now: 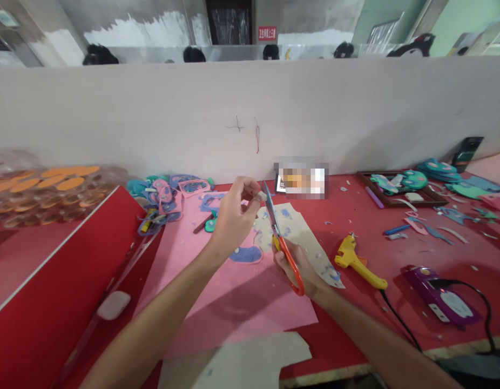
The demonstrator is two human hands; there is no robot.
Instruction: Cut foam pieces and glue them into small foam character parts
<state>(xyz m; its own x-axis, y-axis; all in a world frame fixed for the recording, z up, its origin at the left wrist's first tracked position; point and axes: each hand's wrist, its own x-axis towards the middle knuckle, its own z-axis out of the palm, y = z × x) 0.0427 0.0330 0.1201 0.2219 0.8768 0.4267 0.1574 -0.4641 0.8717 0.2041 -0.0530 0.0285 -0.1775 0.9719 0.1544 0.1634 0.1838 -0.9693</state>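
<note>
My right hand (301,273) is closed round the orange handles of a pair of scissors (283,246), whose blades point up and away. Just left of the blade tips, my left hand (236,216) pinches a small pale scrap (261,196) between thumb and fingers. Under both hands lies a beige sheet (302,232) with blue marks, and a blue and pink cut-out (247,254) rests on a large pink felt sheet (217,286).
A yellow glue gun (357,262) with a black cord and a purple device (442,297) lie right of my hands. Felt cut-outs pile at the back left (169,197) and in a tray (399,183) at right. A red box (59,292) stands at left.
</note>
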